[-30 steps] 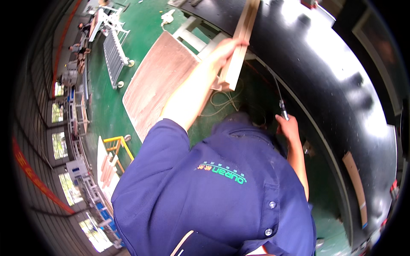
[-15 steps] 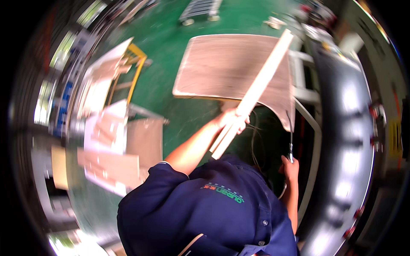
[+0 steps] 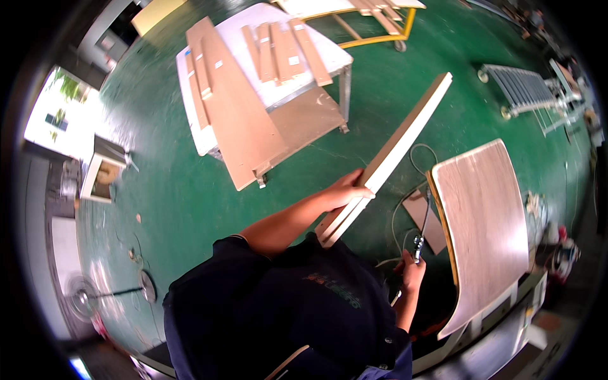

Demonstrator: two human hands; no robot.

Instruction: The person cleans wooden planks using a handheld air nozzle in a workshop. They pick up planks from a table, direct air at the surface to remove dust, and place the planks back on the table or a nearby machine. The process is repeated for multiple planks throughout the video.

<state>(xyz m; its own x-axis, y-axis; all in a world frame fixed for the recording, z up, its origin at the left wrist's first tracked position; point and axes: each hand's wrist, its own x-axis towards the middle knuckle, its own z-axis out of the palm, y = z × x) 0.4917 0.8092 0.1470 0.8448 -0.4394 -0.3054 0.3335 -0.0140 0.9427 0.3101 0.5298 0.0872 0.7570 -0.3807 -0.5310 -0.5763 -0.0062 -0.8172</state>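
Note:
My left hand [image 3: 348, 193] is closed around two long pale wooden strips [image 3: 408, 136]. They lie side by side, slanting up to the right, with their lower ends near my chest. My right hand [image 3: 411, 272] grips a metal air blow gun [image 3: 418, 246] whose thin nozzle points upward; a hose seems to run from below the hand. Just right of the gun stands a curved wood-grain panel [image 3: 484, 202] with a pale edge. A brown flat piece [image 3: 424, 218] lies behind the nozzle.
Ahead on the left, a wheeled table [image 3: 332, 56] carries a long brown board [image 3: 237, 114] and several shorter boards [image 3: 278, 50]. Beyond is a yellow-framed cart [image 3: 380, 40]. A roller cart [image 3: 516, 88] stands far right, a fan [image 3: 82, 297] at left. A thin hose [image 3: 400, 218] loops across the floor.
My view has swung left: the table of boards now lies ahead, and the curved panel has shifted to the right of the picture. Both hands keep hold of the strips and the blow gun.

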